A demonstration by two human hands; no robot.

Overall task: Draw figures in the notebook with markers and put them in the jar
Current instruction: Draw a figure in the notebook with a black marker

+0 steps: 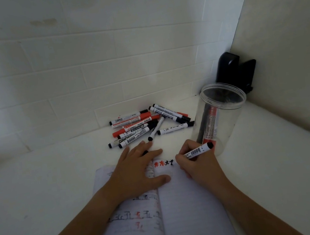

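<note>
**Marker in use, pile and jar awaiting**

My right hand (195,164) pinches a black marker (198,149) low on its barrel, near the tip, with fingers curled round it; the tip sits on the top line of the notebook (187,209), just left of my fingertips. I judge the marker light, stiff and smooth-sided, so it could roll when let go; a grip at mid-barrel should suit carrying it to the jar.

My left hand (136,173) lies flat with fingers spread, pressing the left page down. What looks like a black cap shows under those fingers; I cannot tell for sure.

Count:
- Figures drawn beside my right fingertips (163,163): four, two red and two black.
- Loose markers in the pile (147,125) beyond my left fingertips: roughly a dozen, red and black, overlapping, so no exact count.
- Clear plastic jar (218,115): one, open-topped, just beyond my right knuckles, holding at least two markers.

The jar looks light and easy to tip; I would steady it when dropping markers in.
</note>
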